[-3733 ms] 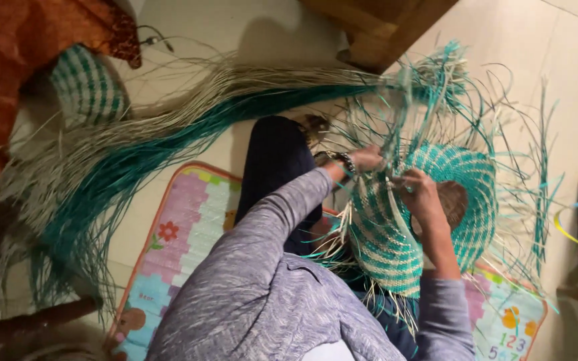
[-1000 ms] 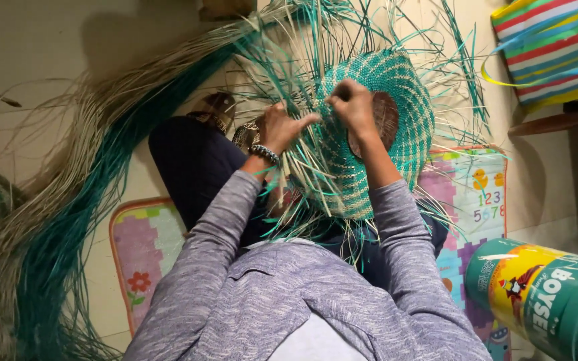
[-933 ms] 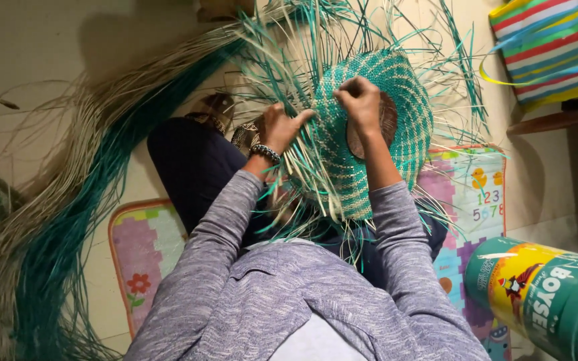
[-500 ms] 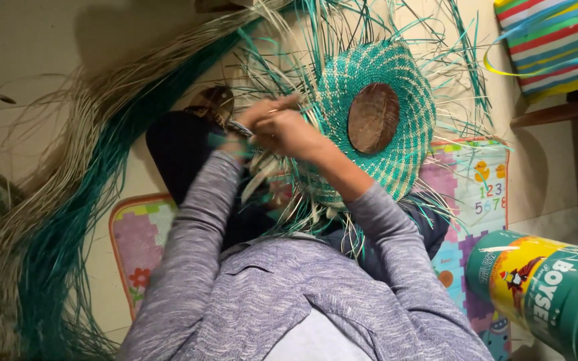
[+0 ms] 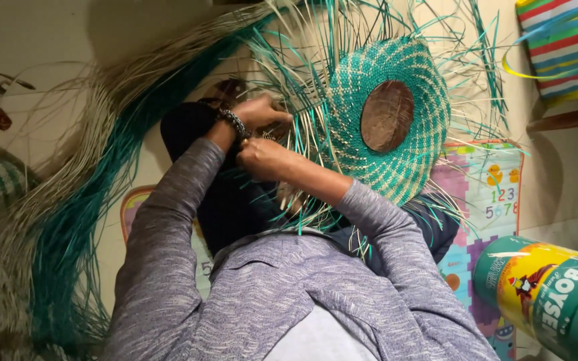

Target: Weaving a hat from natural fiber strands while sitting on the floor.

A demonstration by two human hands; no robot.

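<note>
While both hands work at its left edge, the round teal-and-cream woven straw piece with a brown disc centre (image 5: 386, 124) rests tilted over the person's lap. Left hand (image 5: 262, 112), beaded bracelet (image 5: 233, 123) at the wrist, pinches loose straw strands (image 5: 306, 87). Right hand (image 5: 265, 159), just below, is closed on strands. Long teal and cream straw bundle (image 5: 81, 220) trails on the floor.

The round woven straw basket (image 5: 396, 134) is teal checked with rows of pale cream, around a plain brown wooden disc (image 5: 387, 115) at its centre. The long loose bundle of straw strands (image 5: 68, 227) runs teal alongside pale beige. The person's long-sleeved knit top (image 5: 269, 294) is heathered grey-lilac. The foam floor mat (image 5: 490, 200) shows pink, blue and green panels. The striped woven bag (image 5: 563, 47) carries red, green, blue and yellow bands. The cylindrical tin can (image 5: 550, 294) is green and yellow.
</note>
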